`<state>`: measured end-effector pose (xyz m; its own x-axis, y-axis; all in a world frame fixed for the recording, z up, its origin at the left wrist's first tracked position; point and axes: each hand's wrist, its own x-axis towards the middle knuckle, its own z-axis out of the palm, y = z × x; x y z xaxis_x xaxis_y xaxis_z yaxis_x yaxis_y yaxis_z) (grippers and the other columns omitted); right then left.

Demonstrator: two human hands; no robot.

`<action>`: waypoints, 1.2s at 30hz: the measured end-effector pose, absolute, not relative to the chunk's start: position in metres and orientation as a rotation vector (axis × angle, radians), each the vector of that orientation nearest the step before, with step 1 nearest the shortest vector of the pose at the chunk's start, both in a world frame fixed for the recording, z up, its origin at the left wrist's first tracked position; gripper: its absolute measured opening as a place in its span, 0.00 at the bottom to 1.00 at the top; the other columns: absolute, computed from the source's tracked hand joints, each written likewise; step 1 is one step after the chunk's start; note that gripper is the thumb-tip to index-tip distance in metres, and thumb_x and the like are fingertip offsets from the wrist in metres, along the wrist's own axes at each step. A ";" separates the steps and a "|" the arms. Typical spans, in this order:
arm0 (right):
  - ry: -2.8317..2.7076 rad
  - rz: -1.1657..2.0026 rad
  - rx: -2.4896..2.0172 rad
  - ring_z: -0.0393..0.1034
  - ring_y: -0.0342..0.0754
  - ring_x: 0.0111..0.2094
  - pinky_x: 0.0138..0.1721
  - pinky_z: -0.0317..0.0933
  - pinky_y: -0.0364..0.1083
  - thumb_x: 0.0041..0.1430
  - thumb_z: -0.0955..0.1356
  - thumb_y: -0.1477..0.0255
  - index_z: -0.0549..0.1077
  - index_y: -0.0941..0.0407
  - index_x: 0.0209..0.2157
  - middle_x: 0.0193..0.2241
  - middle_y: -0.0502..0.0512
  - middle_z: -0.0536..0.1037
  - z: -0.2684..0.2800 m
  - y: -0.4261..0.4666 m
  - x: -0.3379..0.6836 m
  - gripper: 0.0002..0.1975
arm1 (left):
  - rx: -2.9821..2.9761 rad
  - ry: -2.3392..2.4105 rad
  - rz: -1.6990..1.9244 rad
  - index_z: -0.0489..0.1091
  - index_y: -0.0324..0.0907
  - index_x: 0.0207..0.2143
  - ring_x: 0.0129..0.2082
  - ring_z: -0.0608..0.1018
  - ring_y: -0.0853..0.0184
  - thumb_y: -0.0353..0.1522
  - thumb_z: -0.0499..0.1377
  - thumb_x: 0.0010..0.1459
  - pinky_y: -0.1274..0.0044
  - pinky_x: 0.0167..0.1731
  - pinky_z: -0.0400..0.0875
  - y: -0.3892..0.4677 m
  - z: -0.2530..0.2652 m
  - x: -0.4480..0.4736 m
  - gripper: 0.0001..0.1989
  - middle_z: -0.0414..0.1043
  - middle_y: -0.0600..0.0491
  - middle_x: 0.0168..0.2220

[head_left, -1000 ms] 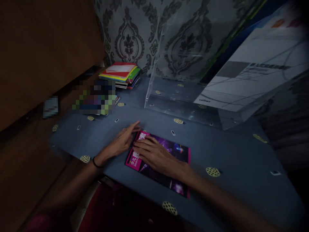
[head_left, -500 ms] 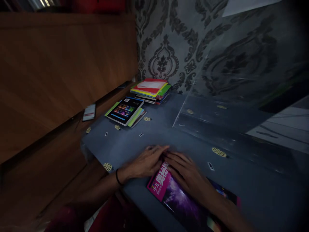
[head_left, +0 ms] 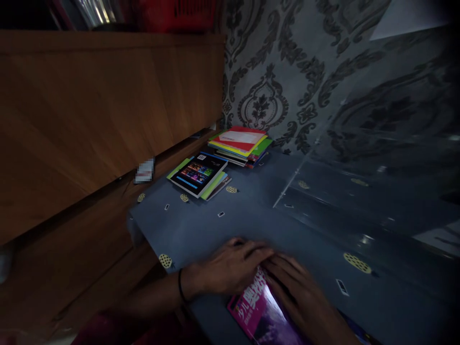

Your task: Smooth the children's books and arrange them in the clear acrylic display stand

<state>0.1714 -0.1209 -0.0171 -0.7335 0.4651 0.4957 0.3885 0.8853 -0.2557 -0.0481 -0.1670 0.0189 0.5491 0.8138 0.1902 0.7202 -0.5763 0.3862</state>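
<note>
A pink and purple book (head_left: 251,314) with large white characters lies at an angle on the desk, its near part cut off by the frame. My left hand (head_left: 233,266), with a dark band at the wrist, rests over the book's far left corner, fingers stretched to the right. My right hand (head_left: 294,287) lies flat along the cover, its fingers reaching the far edge. The fingertips of both hands meet there and hide that edge. I cannot make out whether anything thin lies under them.
A black-backed book (head_left: 199,173) tops a small pile on the desk (head_left: 194,225). Behind it a taller stack of books (head_left: 239,140) stands near the patterned wall (head_left: 266,105). Clear plastic sheeting (head_left: 323,191) spreads over the right side. A wooden cabinet (head_left: 118,105) borders the left.
The view has shifted, so the desk, piles and hands sit lower and further right. Both hands stay at the book's far edge, the left fingers now reaching over towards the right hand.
</note>
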 end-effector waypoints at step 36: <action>-2.435 0.458 -0.823 0.73 0.53 0.54 0.54 0.72 0.57 0.70 0.62 0.74 0.72 0.52 0.60 0.54 0.60 0.79 0.009 -0.136 0.182 0.19 | 2.425 1.239 0.574 0.58 0.40 0.62 0.61 0.70 0.58 0.30 0.49 0.69 0.62 0.58 0.66 -0.164 0.018 -0.052 0.19 0.68 0.41 0.60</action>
